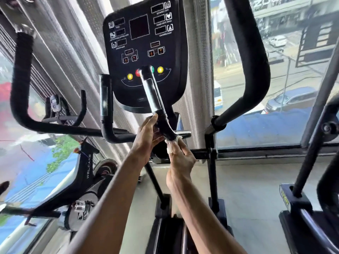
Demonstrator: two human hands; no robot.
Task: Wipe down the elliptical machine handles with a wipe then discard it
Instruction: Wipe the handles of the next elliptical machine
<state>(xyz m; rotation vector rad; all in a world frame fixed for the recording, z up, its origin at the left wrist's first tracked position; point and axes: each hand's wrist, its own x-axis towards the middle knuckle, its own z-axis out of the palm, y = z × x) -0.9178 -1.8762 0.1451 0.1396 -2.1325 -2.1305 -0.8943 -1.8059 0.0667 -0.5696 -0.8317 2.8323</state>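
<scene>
A black inner handle (153,96) of the elliptical rises in front of the console (145,43). My left hand (146,138) is cupped against the left side of its lower bend, fingers extended. My right hand (180,158) pinches a crumpled white wipe (171,143) and presses it against the underside of the same bend. A second inner handle (105,105) stands to the left. The long padded outer handles curve up at the far left (20,85) and at the right (251,66).
A black spin bike (82,180) stands at the lower left by the window. Another machine's frame (311,162) is at the right. The elliptical's uprights (212,171) drop to a pale floor. Large windows overlook a street.
</scene>
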